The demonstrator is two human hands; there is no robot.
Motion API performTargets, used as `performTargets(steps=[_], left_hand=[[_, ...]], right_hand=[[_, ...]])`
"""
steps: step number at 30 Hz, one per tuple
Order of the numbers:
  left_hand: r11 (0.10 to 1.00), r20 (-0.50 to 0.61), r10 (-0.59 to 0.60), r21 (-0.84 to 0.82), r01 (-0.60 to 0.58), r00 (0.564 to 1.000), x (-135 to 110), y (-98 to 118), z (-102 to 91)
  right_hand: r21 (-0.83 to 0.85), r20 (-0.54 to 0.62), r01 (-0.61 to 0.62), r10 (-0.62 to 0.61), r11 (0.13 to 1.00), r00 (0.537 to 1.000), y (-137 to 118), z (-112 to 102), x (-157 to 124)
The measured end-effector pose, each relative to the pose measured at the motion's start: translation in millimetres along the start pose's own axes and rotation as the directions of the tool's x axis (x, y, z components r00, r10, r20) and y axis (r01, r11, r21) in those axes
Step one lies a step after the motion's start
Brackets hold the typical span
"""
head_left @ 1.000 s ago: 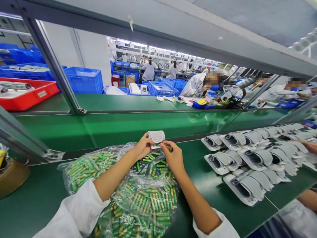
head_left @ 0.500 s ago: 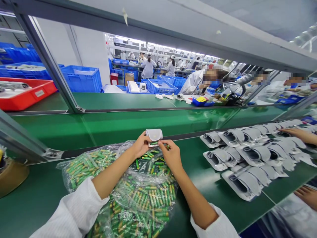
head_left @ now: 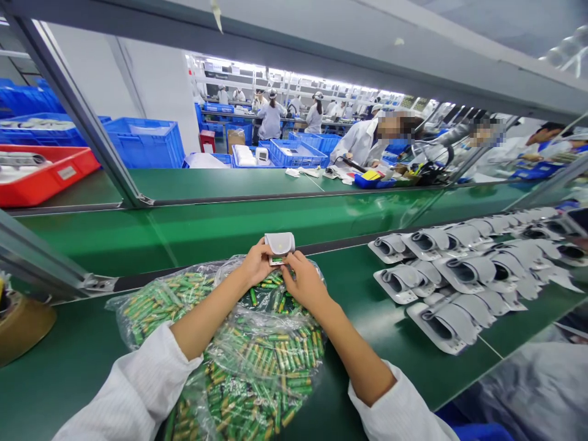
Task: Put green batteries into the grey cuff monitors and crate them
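My left hand (head_left: 260,263) grips a small white cuff-type monitor (head_left: 279,243) from below, with its open underside facing me. My right hand (head_left: 304,283) is pressed up against the monitor's lower edge, where a green battery (head_left: 277,260) shows in the compartment. The fingers of that hand hide whatever they pinch. Both hands are just above a clear plastic bag of green AA batteries (head_left: 257,373), which lies heaped on the green bench (head_left: 358,312). To the right stand rows of white cuff monitors (head_left: 459,282).
A metal frame rail (head_left: 59,260) runs behind the bench. A brown tape roll (head_left: 18,321) sits at the left edge, and a co-worker's sleeve (head_left: 528,392) fills the lower right. Beyond the frame are a red tray (head_left: 46,168), blue crates (head_left: 144,144) and a co-worker (head_left: 361,144).
My right hand has closed in on the monitor's compartment from the right. The whole scene has shifted slightly up and left in view. The other person's hands have gone from the right edge.
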State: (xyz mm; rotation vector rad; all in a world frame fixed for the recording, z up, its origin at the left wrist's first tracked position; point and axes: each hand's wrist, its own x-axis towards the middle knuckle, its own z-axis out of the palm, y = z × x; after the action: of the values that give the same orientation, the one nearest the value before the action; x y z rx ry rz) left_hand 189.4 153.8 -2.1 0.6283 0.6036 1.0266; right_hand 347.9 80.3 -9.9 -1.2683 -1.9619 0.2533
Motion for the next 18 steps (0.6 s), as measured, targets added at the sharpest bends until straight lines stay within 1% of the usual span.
performTargets(steps=[3,6,8,11,14,18], left_hand=[[0.999,-0.003,-0.017,-0.043,0.016,1.000,0,2,0.4],[0.998,-0.030,-0.028,-0.053,0.026,0.999,0,4,1.9],[1.000,-0.050,-0.016,-0.022,0.015,0.999,-1,3,2.9],[0.999,-0.065,0.013,0.043,-0.010,0.998,0,0,3.2],[0.997,-0.089,0.039,0.068,-0.033,0.995,2,-5,2.0],[0.997,-0.139,0.063,0.055,-0.056,0.988,5,-8,0.0]], right_hand=[[0.061,-0.035,-0.013,0.016,0.998,0.999,0,0,-2],[0.163,-0.122,-0.032,0.052,0.986,0.991,5,-3,-3],[0.205,-0.194,-0.064,0.104,0.977,0.975,7,-6,-3],[0.260,-0.271,-0.154,0.225,0.953,0.936,5,-7,-2],[0.303,-0.315,-0.186,0.283,0.935,0.906,0,-6,-1],[0.329,-0.332,-0.169,0.282,0.929,0.900,-2,-1,0]])
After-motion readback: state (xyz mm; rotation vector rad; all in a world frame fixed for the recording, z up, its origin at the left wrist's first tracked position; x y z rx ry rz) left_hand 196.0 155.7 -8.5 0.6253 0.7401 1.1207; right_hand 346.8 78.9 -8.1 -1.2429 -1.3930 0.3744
